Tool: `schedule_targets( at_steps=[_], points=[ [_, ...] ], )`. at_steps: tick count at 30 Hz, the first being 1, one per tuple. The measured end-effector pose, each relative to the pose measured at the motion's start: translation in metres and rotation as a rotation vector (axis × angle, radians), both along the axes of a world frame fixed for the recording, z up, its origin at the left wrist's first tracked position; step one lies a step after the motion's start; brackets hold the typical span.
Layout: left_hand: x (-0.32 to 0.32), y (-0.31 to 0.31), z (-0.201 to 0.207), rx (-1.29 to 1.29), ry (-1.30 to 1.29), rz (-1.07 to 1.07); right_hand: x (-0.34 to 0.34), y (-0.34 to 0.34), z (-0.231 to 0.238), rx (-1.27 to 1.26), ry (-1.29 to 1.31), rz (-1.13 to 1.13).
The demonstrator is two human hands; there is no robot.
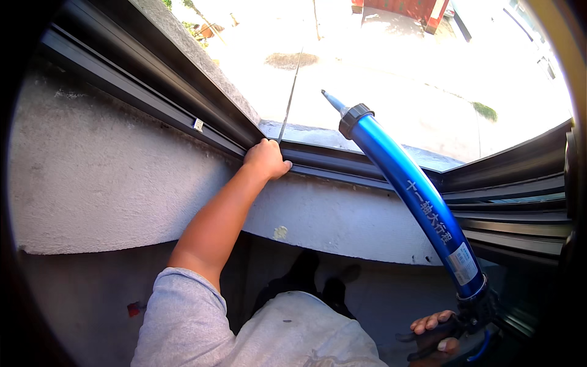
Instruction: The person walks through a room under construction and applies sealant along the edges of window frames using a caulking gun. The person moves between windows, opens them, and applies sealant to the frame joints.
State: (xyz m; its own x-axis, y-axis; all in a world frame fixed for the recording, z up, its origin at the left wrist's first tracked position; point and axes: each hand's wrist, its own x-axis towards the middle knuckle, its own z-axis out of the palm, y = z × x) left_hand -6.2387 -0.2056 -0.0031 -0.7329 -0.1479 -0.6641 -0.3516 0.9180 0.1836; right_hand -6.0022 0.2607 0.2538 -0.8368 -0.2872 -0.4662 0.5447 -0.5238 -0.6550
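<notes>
My left hand [265, 159] is closed on the dark window frame [333, 160], gripping its lower rail close to the corner, thumb on the inner side. At the lower right my right hand [441, 327] is wrapped round the black handle and trigger of a caulking gun [403, 174]. Its long blue barrel slants up and to the left across the sill and the frame. The pointed nozzle, behind a black ring cap, stands out over the bright ground outside, apart from the frame. Much of my right hand is hidden behind the handle.
A rough pale sill [110, 159] runs below the frame, with a small light patch [280, 232] on its front edge. A small metal piece [198, 125] sits in the left track. Stacked sash rails [513, 214] stand at right. Something red [134, 309] lies below at left.
</notes>
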Motion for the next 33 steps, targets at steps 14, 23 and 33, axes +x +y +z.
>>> schedule_targets(
  at_steps=[14, 23, 33],
  points=[
    [0.003, -0.007, -0.018, -0.109, 0.093, 0.001, 0.014, -0.011, -0.026, -0.066, -0.037, -0.240],
    [0.017, 0.000, -0.023, 0.154, 0.365, 0.241, 0.028, 0.017, -0.041, -0.103, -0.002, -0.207],
    [0.100, 0.105, 0.023, 0.195, 0.444, 0.124, 0.042, 0.019, -0.051, -0.051, 0.058, -0.109]
  ],
)
